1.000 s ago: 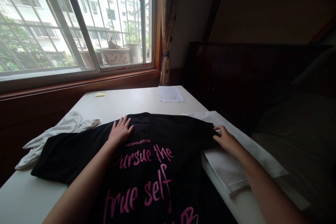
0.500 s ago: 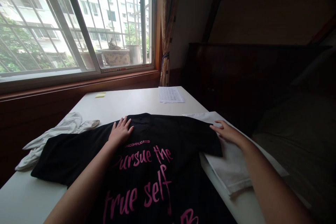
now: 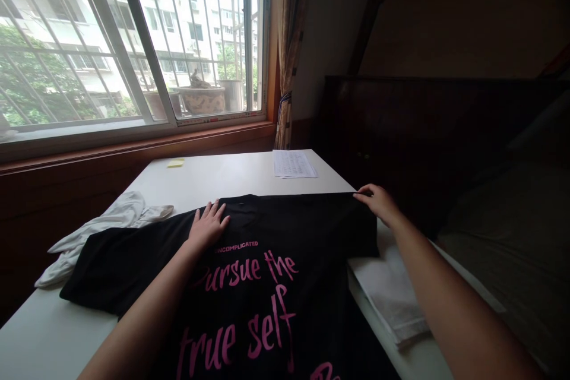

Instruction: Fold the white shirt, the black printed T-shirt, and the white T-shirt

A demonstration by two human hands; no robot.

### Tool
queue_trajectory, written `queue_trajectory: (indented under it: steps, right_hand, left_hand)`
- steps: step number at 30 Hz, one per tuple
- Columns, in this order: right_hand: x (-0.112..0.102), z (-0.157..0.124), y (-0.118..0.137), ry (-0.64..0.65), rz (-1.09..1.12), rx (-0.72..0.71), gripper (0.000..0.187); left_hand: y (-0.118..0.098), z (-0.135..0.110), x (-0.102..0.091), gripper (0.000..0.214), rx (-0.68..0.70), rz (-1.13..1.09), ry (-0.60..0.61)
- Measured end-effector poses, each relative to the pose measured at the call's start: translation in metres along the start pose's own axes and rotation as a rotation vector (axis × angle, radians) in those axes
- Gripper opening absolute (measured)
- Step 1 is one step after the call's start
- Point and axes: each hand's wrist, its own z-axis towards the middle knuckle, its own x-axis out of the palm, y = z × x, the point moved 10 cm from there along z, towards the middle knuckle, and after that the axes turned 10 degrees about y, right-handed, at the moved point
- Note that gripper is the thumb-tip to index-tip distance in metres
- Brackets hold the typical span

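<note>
Where right fingers (image 3: pixel 369 189) pinch it, the matte black T-shirt (image 3: pixel 285 231) is straight-edged.

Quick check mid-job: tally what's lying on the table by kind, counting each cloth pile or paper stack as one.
Black T-shirt: 1
White cloth piles (left pile, right pile): 2
Yellow note: 1
Paper stack: 1
Total: 5

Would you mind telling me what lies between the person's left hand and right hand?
In the head view, the black shirt spans the stretch from left hand to right hand, its collar nearer the left.
</note>
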Motion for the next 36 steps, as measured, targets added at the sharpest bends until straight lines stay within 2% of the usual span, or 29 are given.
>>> queue_trajectory:
  steps: [2,5,7,9,11,14,17,19,22,26,32,36]
  right_hand:
    - [-0.003,0.001,0.006,-0.005,-0.142,-0.012,0.018]
    - [0.008,-0.005,0.012,0.043,-0.247,0.005,0.014]
    - [0.02,-0.014,0.024,0.048,-0.301,-0.009,0.021]
    - [0.039,-0.024,0.047,0.058,-0.342,-0.069,0.03]
    - [0.068,-0.035,0.081,0.11,-0.359,-0.173,0.037]
    - [0.121,-0.054,0.139,0.225,-0.362,-0.333,0.051]
    - [0.177,-0.071,0.186,0.445,-0.347,-0.434,0.071]
    - [0.204,-0.077,0.203,0.569,-0.323,-0.441,0.078]
    - [0.22,-0.075,0.213,0.611,-0.302,-0.423,0.081]
    - [0.224,-0.07,0.211,0.598,-0.29,-0.43,0.081]
    - [0.225,-0.069,0.206,0.572,-0.313,-0.424,0.08]
    - [0.226,-0.069,0.206,0.564,-0.327,-0.427,0.079]
  left_hand:
    - [0.0,0.0,-0.001,0.065,-0.003,-0.002,-0.002]
    - [-0.002,-0.001,-0.004,0.063,-0.011,-0.005,-0.022]
    - [-0.006,-0.003,-0.009,0.062,-0.016,-0.002,-0.053]
    - [-0.017,-0.006,-0.015,0.061,0.004,0.01,-0.092]
    - [-0.036,-0.009,-0.021,0.06,0.053,0.026,-0.125]
    - [-0.076,-0.014,-0.024,0.059,0.184,0.048,-0.153]
    - [-0.111,-0.014,-0.015,0.062,0.31,0.034,-0.136]
    - [-0.118,-0.008,-0.006,0.064,0.318,0.005,-0.097]
    - [-0.106,0.004,0.002,0.066,0.274,-0.024,-0.067]
    - [-0.084,0.011,-0.002,0.059,0.31,-0.034,-0.066]
    - [-0.037,0.0,-0.012,0.058,0.329,-0.068,-0.094]
    - [-0.016,-0.015,-0.014,0.051,0.421,-0.075,-0.104]
